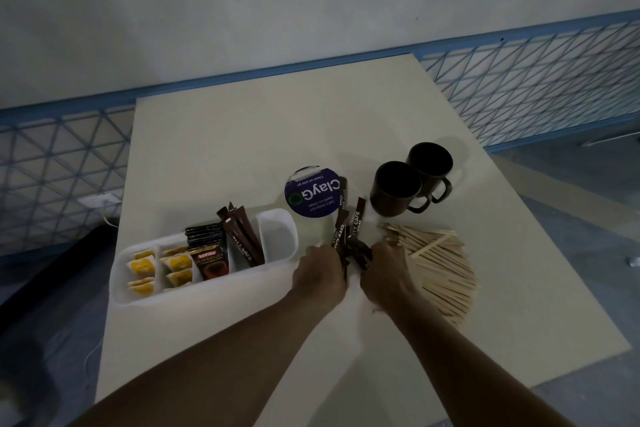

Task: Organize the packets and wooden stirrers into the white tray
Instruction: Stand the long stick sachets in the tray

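Note:
A white tray (194, 291) lies left of centre on the table. Its compartments hold yellow packets (143, 265), black coffee packets (207, 246) and brown stick packets (242, 239); the rightmost compartment (277, 236) looks empty. To the tray's right, my left hand (320, 274) and my right hand (384, 270) together grip a bunch of brown sugar stick packets (349, 236), which fan upward between them. A spread pile of wooden stirrers (440, 267) lies on the table right of my right hand, partly hidden by it.
Two dark mugs (398, 189) (431, 163) stand behind the stirrers. A round purple sign (311, 192) lies behind the sugar sticks. The cream table (277, 128) ends near a wall with blue mesh panels (536, 80).

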`<state>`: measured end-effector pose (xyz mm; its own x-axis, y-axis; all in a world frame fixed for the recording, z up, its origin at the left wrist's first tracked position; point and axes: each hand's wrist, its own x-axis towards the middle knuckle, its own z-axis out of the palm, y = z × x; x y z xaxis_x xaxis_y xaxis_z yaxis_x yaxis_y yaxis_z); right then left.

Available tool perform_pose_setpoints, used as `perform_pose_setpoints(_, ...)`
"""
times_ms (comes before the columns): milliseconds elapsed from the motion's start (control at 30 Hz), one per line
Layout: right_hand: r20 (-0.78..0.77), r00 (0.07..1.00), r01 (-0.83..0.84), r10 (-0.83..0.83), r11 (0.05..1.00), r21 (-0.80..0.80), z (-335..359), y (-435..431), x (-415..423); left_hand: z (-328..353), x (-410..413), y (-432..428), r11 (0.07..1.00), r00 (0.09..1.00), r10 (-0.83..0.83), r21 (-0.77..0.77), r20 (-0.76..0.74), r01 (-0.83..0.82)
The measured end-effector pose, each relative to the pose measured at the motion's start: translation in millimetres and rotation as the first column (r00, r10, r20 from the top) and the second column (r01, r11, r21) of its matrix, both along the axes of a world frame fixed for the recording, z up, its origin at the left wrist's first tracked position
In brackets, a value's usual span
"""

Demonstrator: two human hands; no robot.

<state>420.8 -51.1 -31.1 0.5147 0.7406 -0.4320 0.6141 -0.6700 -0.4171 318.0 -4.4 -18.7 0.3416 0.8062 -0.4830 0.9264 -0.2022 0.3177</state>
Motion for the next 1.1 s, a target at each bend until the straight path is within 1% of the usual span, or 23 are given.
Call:
perform_pose_setpoints(200,-0.080,0.997,0.004,0.000,0.999,0.043,4.3,2.9,-0.2,3.8,-1.4,1.7,1.000,1.000,-0.014,-0.011,0.013,0.014)
perform_pose_setpoints(267,-0.105,0.994,0.013,-0.007,0.999,0.053,9.4,6.5,2.1,10.4,1.1,9.2,0.999,0.999,-0.017,-0.027,0.038,0.018)
perform_pose_setpoints(400,-0.151,0.988,0.042,-0.020,0.989,0.140,24.7,17.0,2.8,32.0,5.4,28.0,0.997,0.981,0.023,-0.079,0.192,-0.008)
perform_pose_setpoints(500,-0.155,0.988,0.058,-0.025,0.974,0.217,38.6,27.9,-0.9,53.2,2.0,41.0,0.994,0.951,0.086,-0.095,0.298,-0.061)
perform_pose_setpoints(633,-0.230,0.973,0.069,-0.006,0.960,0.270,51.7,46.1,-9.7,74.2,-10.6,58.2,0.985,0.906,0.165,-0.107,0.389,-0.134)
perform_pose_setpoints(733,-0.272,0.962,0.114,-0.033,0.950,0.289,55.0,60.6,-23.0,80.6,-26.5,70.3,0.974,0.859,0.225,-0.123,0.460,-0.190)
perform_pose_setpoints(900,-0.438,0.898,0.193,-0.035,0.927,0.322,58.9,83.4,-53.2,77.7,-60.5,85.0,0.944,0.758,0.319,-0.116,0.569,-0.310)
perform_pose_setpoints(1033,-0.572,0.819,0.283,-0.027,0.888,0.363,62.9,93.4,-79.1,68.4,-83.9,84.6,0.889,0.591,0.416,-0.173,0.691,-0.424)
perform_pose_setpoints(1100,-0.648,0.762,0.330,-0.018,0.871,0.364,60.1,96.3,-91.1,63.0,-92.3,80.9,0.862,0.514,0.451,-0.206,0.729,-0.463)
